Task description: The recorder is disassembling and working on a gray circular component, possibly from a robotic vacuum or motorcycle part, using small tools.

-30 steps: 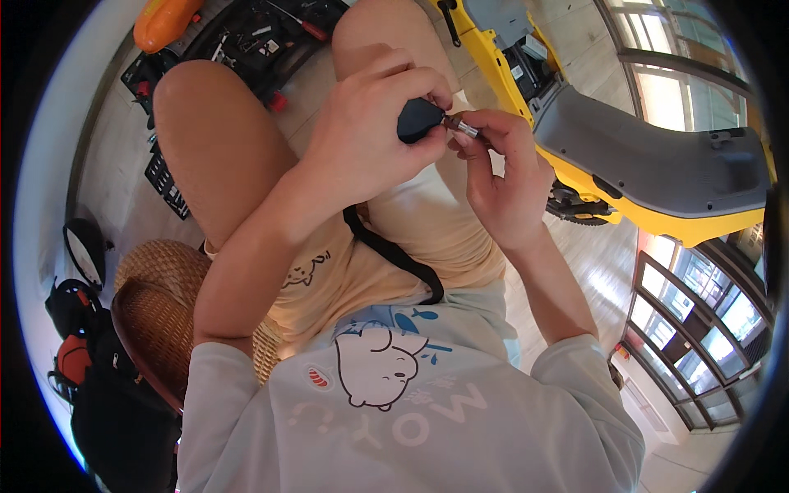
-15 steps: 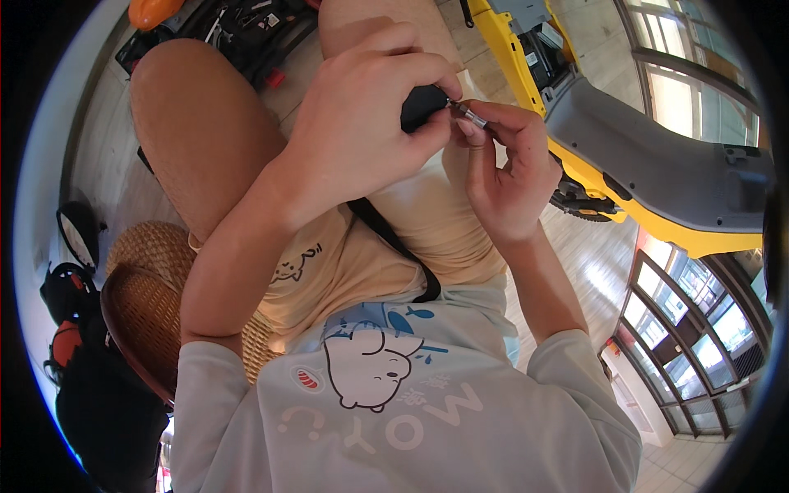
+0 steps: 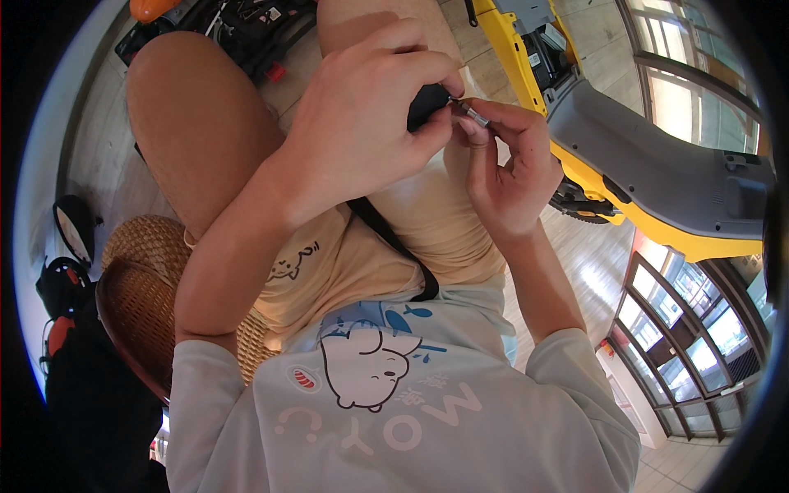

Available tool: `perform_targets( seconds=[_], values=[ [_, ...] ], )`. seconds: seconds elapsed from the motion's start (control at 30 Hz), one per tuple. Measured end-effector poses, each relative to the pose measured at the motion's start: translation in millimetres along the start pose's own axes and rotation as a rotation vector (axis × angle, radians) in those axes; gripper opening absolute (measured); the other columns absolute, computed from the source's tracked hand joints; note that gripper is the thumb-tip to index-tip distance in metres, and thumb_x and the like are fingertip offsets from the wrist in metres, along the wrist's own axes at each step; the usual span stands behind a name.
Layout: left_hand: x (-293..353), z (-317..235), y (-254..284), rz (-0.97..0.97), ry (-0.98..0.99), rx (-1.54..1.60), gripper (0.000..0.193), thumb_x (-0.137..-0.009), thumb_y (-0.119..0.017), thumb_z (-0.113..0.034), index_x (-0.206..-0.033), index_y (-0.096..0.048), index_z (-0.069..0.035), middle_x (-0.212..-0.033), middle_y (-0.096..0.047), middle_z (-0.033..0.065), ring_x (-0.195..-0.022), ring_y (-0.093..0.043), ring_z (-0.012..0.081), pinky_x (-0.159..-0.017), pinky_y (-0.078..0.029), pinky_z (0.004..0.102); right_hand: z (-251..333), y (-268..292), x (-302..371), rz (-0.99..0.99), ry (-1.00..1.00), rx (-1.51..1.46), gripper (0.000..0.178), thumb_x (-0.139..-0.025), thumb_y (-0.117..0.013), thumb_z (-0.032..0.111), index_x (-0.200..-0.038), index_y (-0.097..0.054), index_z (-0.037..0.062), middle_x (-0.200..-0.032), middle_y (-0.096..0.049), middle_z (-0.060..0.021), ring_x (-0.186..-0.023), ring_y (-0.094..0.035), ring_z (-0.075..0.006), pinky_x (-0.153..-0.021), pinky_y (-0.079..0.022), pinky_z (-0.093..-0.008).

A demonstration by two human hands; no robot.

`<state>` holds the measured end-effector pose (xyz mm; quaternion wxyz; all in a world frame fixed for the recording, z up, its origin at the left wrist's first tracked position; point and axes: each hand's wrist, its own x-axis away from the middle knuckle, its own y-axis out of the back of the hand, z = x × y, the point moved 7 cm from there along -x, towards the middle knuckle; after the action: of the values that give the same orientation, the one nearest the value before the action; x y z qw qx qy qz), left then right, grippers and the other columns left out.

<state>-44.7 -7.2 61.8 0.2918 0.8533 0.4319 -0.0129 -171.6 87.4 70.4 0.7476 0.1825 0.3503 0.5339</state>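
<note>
My left hand [image 3: 357, 123] is wrapped round a smooth black rounded piece [image 3: 427, 105], and its fingers hide much of it. Thumb and index finger of my right hand [image 3: 518, 168] pinch a small silver metal cylinder [image 3: 477, 117] with a thin dark tip. That tip meets the right end of the black piece, close to my left fingertips. Whether it sits inside the piece or only touches it, I cannot tell. Both hands are held together above my lap, over the beige shorts [image 3: 444, 222].
A yellow and grey scooter body [image 3: 657, 156] stands at the right. Beyond my knees lies an open black tool case [image 3: 255, 33], with an orange rounded object [image 3: 153, 8] beside it. I sit on a wicker chair [image 3: 136, 320]; a round mirror [image 3: 74, 230] is at the far left.
Both hands keep nearly the same pose. The black piece appears shifted very slightly to the right, and the view has moved a little.
</note>
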Motion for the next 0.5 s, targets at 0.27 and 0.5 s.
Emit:
perform_targets(
  seconds=[0.27,0.5],
  values=[
    [1.4,-0.8,1.2,-0.005,-0.014,-0.01,0.021,-0.073,-0.077,-0.009,-0.093,-0.072,-0.007,-0.086,-0.06,0.008,-0.082,-0.065,0.0281,-0.071,-0.052,0.0366,3.3,-0.7,-2.9,-0.007,0.041,0.046,0.019,-0.088,-0.075,-0.002,-0.103,-0.065,0.0026,-0.087,-0.074,-0.0094,-0.069,-0.072,-0.0183,-0.062,-0.054,-0.0271],
    [1.9,0.4,1.8,-0.012,-0.012,-0.031,0.021,-0.073,-0.078,-0.011,-0.093,-0.072,-0.008,-0.086,-0.059,0.0084,-0.081,-0.064,0.029,-0.071,-0.052,0.0372,10.5,-0.3,-8.1,0.009,0.084,0.097,0.02,-0.087,-0.077,0.001,-0.103,-0.066,0.0032,-0.082,-0.072,-0.0099,-0.06,-0.067,-0.0171,-0.054,-0.052,-0.0268]
  ],
)
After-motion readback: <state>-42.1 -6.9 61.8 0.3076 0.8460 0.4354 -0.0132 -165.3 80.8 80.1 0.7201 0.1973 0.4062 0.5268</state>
